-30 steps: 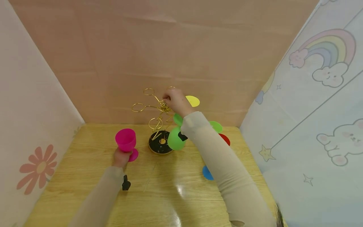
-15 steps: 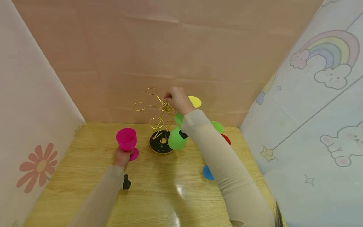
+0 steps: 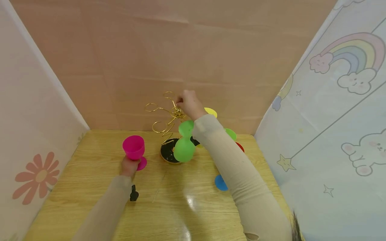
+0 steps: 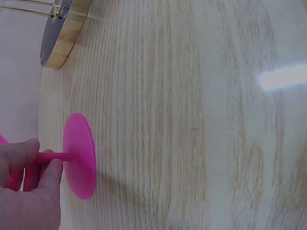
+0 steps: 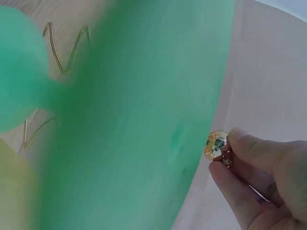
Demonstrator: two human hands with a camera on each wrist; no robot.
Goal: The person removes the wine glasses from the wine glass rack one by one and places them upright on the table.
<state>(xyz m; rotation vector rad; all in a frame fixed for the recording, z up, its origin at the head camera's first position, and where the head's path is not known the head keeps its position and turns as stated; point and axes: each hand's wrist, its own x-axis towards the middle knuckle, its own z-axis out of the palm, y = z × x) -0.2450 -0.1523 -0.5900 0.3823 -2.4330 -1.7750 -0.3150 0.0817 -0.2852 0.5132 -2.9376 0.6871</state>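
In the head view my left hand (image 3: 129,167) holds a pink plastic goblet (image 3: 133,147), bowl up. In the left wrist view its fingers pinch the stem just above the round foot (image 4: 79,155); whether the foot touches the table I cannot tell. My right hand (image 3: 190,103) reaches to the top of a gold wire cup rack (image 3: 158,108). Its thumb and fingers pinch the small gold knob (image 5: 226,157) there. A light green goblet (image 3: 184,150) sits on the rack's near side, with its disc above its rounded part, and blurs across the right wrist view.
The rack's round black base (image 3: 167,152) stands near the back of the wooden table (image 3: 169,207). Yellow (image 3: 211,112), green (image 3: 230,134), red (image 3: 240,146) and blue (image 3: 221,183) pieces show partly behind the right arm. Cloth walls enclose the back and sides.
The rack has turned under my right hand: its rings have shifted round, and the green goblet has swung left and forward. My left hand and the pink goblet have hardly moved.
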